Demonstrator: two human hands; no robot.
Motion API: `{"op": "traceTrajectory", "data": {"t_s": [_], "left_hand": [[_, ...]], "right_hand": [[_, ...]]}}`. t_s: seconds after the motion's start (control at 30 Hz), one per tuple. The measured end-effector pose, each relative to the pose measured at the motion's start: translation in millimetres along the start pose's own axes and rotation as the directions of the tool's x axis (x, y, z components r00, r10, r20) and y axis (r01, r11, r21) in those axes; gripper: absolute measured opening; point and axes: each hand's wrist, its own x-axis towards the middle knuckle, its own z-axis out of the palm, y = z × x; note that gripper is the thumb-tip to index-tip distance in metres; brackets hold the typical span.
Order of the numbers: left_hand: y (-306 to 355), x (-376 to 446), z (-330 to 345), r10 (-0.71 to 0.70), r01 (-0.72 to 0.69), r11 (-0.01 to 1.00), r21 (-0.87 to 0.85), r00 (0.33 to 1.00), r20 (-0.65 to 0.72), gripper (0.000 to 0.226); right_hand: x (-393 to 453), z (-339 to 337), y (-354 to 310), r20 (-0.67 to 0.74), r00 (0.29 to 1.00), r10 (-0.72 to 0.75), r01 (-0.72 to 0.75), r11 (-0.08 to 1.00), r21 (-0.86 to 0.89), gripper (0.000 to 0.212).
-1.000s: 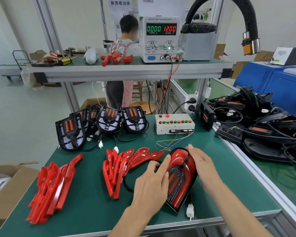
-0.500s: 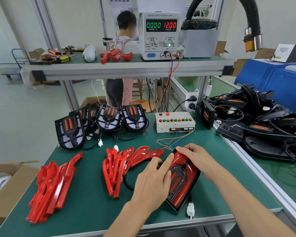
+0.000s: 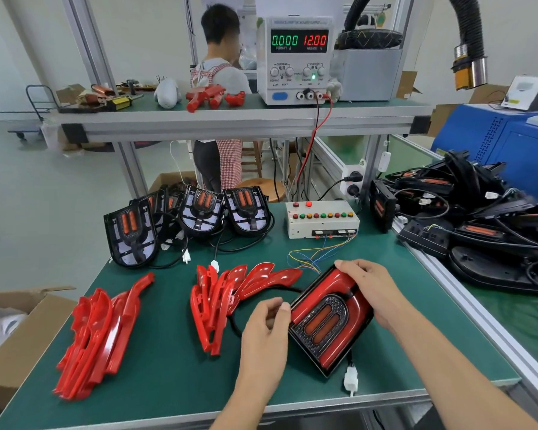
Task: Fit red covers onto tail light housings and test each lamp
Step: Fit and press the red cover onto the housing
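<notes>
A tail light (image 3: 325, 324) with its red cover on lies tilted on the green bench (image 3: 156, 377), right of centre. My right hand (image 3: 370, 287) grips its upper right edge. My left hand (image 3: 266, 327) is curled at its left edge, thumb against the rim. The lamp's white plug (image 3: 350, 380) lies loose near the front edge. Loose red covers lie in two stacks, one in the middle (image 3: 218, 305) and one at the left (image 3: 97, 333). Bare black housings (image 3: 131, 234) stand at the back left. The test box (image 3: 322, 218) sits behind the lamp.
A power supply (image 3: 295, 57) on the upper shelf reads 0.000 and 12.00. Black lamps and cables (image 3: 479, 218) are piled on the bench at the right. A cardboard box (image 3: 13, 330) stands at the left. A person (image 3: 221, 88) stands behind the shelf, back turned.
My left hand has slid off the lamp's face to its left edge and curled. My right hand has closed over the top right edge, and the lamp has turned slightly.
</notes>
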Motion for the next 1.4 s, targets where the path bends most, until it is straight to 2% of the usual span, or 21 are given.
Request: {"op": "traceTrajectory", "data": {"t_s": [0.2,0.37,0.47,0.6,0.7,0.93,1.2,1.4], "left_hand": [[7,-6,16,-0.171,0.197,0.958,-0.209,0.976,0.137,0.026],[10,-8,29,-0.134,0.160,0.953,-0.256,0.984,0.118,0.026],[11,-8,39,-0.117,0.130,0.959,-0.251,0.991,0.064,0.044],[19,-10,43,-0.092,0.107,0.943,-0.314,0.994,0.062,0.034],[26,-10,42,-0.138,0.155,0.896,-0.415,0.988,0.073,0.007],[20,-3,42,-0.187,0.170,0.856,-0.488,0.982,0.014,0.008],[16,2,43,-0.258,0.223,0.789,-0.573,0.966,0.022,0.008],[10,6,44,-0.292,0.259,0.741,-0.620,0.955,0.050,0.007]], "right_hand": [[-2,0,3,-0.049,0.997,0.064,-0.059,0.994,0.096,0.048],[-6,2,7,-0.101,0.995,0.029,-0.016,0.992,0.127,0.037],[-8,2,9,-0.122,0.993,-0.004,0.015,0.996,0.092,0.035],[-11,-1,7,-0.132,0.991,-0.031,0.041,0.996,0.077,0.036],[-13,-2,5,-0.140,0.989,-0.044,0.055,0.996,0.069,0.036],[-18,0,1,-0.120,0.990,-0.070,0.077,0.995,0.059,0.029],[-20,-3,-1,-0.039,0.993,-0.109,0.111,0.992,0.060,0.009],[-20,-5,-1,0.002,0.996,-0.088,0.088,0.995,0.053,0.009]]}}
